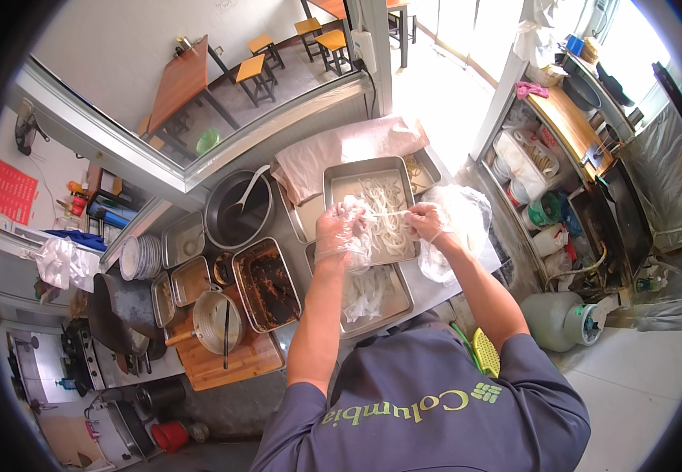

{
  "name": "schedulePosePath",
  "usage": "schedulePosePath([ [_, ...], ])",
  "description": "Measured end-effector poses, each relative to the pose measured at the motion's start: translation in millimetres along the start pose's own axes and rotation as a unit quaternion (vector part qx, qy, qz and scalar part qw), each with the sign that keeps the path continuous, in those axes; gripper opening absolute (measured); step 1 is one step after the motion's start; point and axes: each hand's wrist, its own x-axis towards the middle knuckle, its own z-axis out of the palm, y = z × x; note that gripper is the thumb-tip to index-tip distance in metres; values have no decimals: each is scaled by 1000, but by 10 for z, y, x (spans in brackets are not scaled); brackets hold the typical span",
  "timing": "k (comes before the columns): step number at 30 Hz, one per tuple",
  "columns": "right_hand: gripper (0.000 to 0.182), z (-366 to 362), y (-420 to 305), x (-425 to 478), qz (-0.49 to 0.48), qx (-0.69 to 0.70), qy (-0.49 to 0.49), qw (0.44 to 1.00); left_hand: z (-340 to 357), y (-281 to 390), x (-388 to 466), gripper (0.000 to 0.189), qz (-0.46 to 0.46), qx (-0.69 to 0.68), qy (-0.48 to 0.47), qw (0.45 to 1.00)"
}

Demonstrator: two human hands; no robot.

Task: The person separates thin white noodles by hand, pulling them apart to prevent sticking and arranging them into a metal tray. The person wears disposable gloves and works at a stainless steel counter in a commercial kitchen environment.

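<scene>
My left hand (pixel 338 229), in a clear plastic glove, grips a bunch of white noodles (pixel 355 207) over the left side of a metal tray (pixel 335 177). At the tray's right side, my right hand (pixel 427 222) pinches the end of a pale strand (pixel 393 215) that stretches between both hands. That hand also appears to wear a clear glove. Loose white noodles (pixel 389 236) lie in the tray beneath them. Just right of my right hand sits a clear plastic bag (pixel 462 218) with whitish contents. A lower tray (pixel 399 289) nearer my body holds crumpled clear plastic (pixel 366 298).
Left of the trays are a deep pot (pixel 214 203) with a ladle (pixel 245 197), a tray of dark red sauce (pixel 270 253), and a saucepan (pixel 208 321) on a wooden board (pixel 246 363). A gas cylinder (pixel 547 318) stands right. Pinkish cloth (pixel 317 156) covers the back edge.
</scene>
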Motion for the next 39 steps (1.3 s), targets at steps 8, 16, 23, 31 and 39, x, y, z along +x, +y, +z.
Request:
schedulePosePath([
  [8,27,281,-402,-199,-32,30,-21,999,31,-77,-85,18,-69,-98,-15,993],
  [16,27,495,-466,-190,-151,-198,17,968,-27,-245,-74,19,-58,-35,-32,997],
  [23,27,576,-403,-193,-212,-154,-3,965,-2,-224,-94,17,-30,25,-37,999],
  [31,27,497,-431,-193,-158,-83,33,983,59,-22,-209,27,-113,-15,3,993],
  [39,25,-34,198,178,-143,-333,70,929,20,429,-216,27,-90,-36,-4,995],
])
